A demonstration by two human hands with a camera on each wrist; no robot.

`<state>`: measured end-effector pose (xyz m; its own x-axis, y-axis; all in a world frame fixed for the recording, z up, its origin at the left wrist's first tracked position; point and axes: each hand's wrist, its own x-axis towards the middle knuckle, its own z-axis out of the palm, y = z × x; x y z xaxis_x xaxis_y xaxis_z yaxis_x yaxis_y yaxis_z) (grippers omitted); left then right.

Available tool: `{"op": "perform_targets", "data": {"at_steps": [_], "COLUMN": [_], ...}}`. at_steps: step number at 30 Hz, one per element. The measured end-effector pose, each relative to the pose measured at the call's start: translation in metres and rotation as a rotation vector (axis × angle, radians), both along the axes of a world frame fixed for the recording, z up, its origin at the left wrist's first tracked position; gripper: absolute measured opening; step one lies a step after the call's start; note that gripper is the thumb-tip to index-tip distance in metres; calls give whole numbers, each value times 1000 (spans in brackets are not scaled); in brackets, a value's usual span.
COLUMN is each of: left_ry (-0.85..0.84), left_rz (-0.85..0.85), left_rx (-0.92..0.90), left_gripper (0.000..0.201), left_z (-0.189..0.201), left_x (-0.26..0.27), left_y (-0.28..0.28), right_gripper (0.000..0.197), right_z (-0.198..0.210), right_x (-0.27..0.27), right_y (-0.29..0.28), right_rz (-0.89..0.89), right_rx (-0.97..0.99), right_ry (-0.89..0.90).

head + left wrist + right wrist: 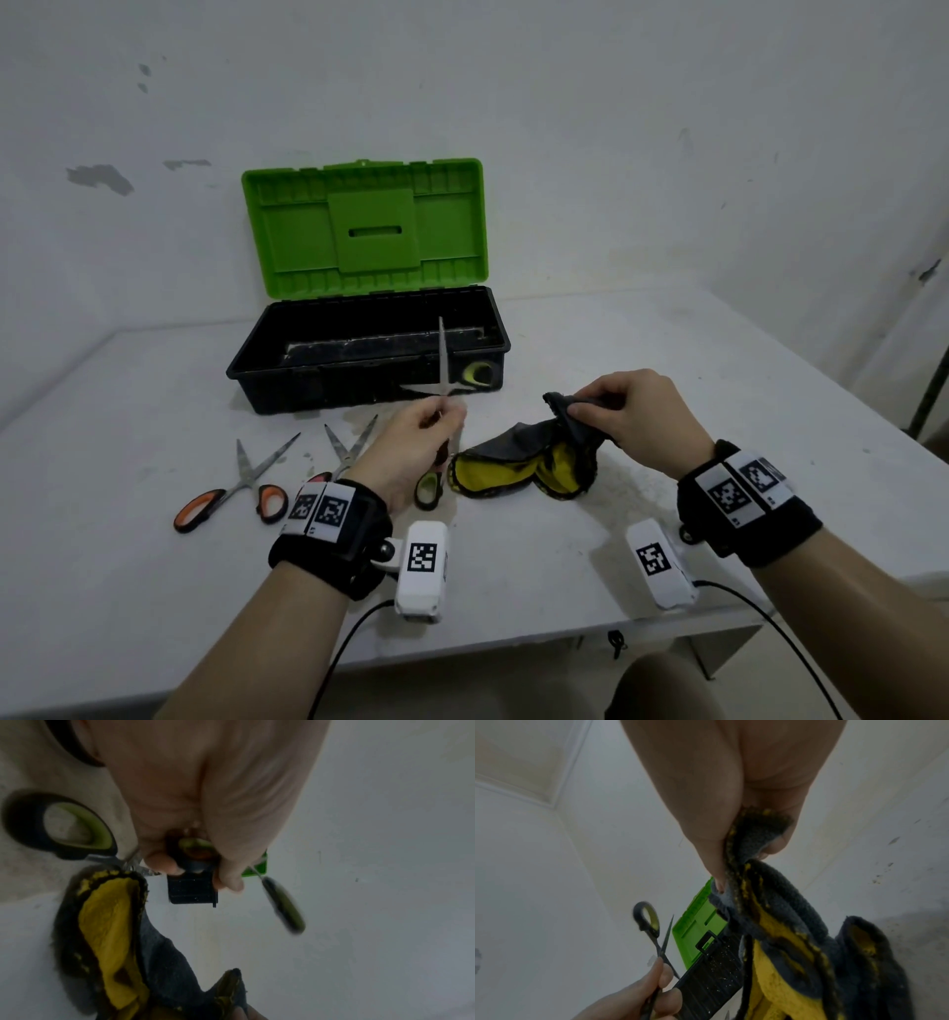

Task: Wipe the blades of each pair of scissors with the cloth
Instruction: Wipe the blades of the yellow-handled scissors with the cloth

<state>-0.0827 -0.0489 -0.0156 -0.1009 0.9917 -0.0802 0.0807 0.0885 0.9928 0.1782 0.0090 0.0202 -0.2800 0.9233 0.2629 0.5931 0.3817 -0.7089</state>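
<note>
My left hand (pixel 445 413) grips a green-handled pair of scissors (pixel 440 354) near the pivot, above the table. The pair is spread wide: one blade points up, the other left, and one handle loop (pixel 429 488) hangs below the hand. My right hand (pixel 583 407) pinches a corner of the grey and yellow cloth (pixel 513 462), whose rest lies on the table. Cloth and blades are apart. In the left wrist view my fingers (pixel 228 878) curl round the scissors (pixel 77 827), with the cloth (pixel 110 933) below. The right wrist view shows the pinched cloth (pixel 757 835) and the scissors (pixel 654 931).
Two more pairs lie open on the white table (pixel 667 360) at the left: an orange-handled pair (pixel 241 478) and another pair (pixel 349 449) partly behind my left wrist. A black toolbox (pixel 359 375) with a raised green lid (pixel 364 226) stands behind, against the wall.
</note>
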Motion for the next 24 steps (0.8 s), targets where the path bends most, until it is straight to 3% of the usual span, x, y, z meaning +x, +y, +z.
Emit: {"op": "perform_targets", "data": {"at_steps": [2, 7, 14, 17, 20, 24], "left_ry": [94, 287, 196, 232, 303, 287], "left_rz": [-86, -164, -238, -219, -215, -216], "left_rx": [21, 3, -91, -92, -77, -73], "left_gripper": [28, 16, 27, 37, 35, 26], "left_z": [3, 9, 18, 19, 18, 15], "left_x": [-1, 0, 9, 11, 9, 8], "left_y": [-3, -4, -2, 1, 2, 2], "right_gripper": [2, 2, 1, 2, 10, 20], "right_z": [0, 1, -4, -8, -11, -14], "right_x": [0, -2, -14, -16, -14, -19], "right_y": [-1, -4, -13, -14, -11, -15], "right_rz": [-1, 7, 79, 14, -129, -169], "right_rx": [-4, -20, -52, -21, -20, -373], "right_ry": [6, 18, -11, 8, 200, 543]}}
